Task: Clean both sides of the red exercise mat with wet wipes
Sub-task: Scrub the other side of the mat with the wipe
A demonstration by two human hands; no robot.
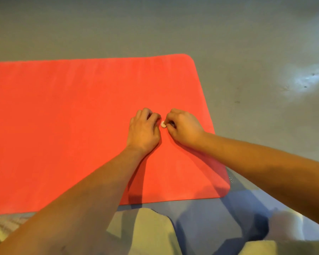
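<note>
Red mat [72, 126] flat on the floor [247, 43] before me: my right hand [184, 128] pinches a small white wad [163, 124], likely a wipe, my left hand [143, 132] curled beside it, grip unclear; so bunched, it may smear, not clean.

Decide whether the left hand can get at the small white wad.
Probably yes. The left hand rests on the red mat right beside the white wad, which the right hand pinches; nothing lies between.
</note>
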